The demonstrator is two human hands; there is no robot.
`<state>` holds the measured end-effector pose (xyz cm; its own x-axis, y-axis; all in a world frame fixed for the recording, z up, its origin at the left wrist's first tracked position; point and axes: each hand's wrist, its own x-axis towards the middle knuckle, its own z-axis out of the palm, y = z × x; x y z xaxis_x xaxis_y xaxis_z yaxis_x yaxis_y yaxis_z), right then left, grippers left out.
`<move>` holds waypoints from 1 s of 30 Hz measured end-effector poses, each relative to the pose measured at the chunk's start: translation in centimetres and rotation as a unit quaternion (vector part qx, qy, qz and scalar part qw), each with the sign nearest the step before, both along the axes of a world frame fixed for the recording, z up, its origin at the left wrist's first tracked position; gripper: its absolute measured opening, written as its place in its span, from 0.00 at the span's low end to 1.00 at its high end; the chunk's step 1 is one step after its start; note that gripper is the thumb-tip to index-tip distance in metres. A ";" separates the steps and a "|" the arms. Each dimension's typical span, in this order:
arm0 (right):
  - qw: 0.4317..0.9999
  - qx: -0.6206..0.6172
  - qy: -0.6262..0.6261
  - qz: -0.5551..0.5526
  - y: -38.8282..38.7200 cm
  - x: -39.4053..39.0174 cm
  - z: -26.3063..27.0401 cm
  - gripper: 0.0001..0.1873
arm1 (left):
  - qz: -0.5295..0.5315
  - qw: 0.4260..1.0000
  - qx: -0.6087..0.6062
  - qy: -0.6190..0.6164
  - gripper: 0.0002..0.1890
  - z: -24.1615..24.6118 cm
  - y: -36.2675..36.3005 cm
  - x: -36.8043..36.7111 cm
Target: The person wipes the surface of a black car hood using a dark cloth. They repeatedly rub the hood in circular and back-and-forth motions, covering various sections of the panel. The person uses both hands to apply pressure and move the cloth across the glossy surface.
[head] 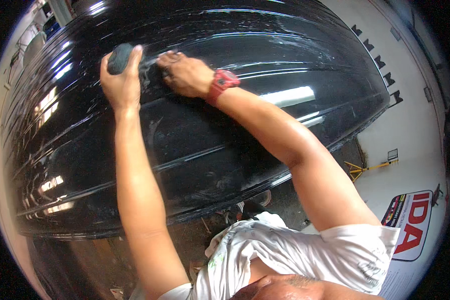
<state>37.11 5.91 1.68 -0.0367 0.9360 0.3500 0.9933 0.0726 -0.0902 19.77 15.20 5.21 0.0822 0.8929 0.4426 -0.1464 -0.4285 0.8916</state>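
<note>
My left hand (123, 88) grips a dark grey-green oval pad (120, 59), with the thumb on its right side and fingers on its left. It is over a large glossy black ribbed panel (195, 127), perhaps a vehicle roof. To its right, my right hand (185, 73) rests palm down against the panel, its fingers bent and blurred. Something dark shows by those fingers, but I cannot tell whether it is an object or shadow. A red wristwatch (224, 83) is on my right wrist. Whitish smears and wet-looking streaks mark the black surface around both hands.
The panel's near edge (281, 179) runs between me and the ribs. Beyond its right end, a yellow metal stand (375, 165) and a sign with writing (413, 225) show against a pale wall (378, 142). Cluttered floor (195, 242) is visible below the edge.
</note>
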 end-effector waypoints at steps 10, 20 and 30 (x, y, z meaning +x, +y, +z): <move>0.966 -0.035 -0.025 -0.254 -24.5 23.0 2.2 0.32 | 0.002 0.999 0.027 0.018 0.23 0.9 -1.8 1.6; 0.994 -0.099 -0.008 0.051 -9.9 5.6 3.8 0.28 | 0.017 0.999 -0.010 -0.030 0.23 0.5 -0.3 -1.4; 0.982 -0.007 0.175 0.070 -13.1 9.6 1.6 0.19 | -0.037 0.981 -0.070 -0.175 0.21 1.5 -0.6 -0.6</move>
<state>46.74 -7.16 3.23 -0.0445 0.9355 0.3504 0.8818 0.2016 -0.4263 19.12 14.65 6.75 0.0142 0.9442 0.3290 -0.4807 -0.2821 0.8303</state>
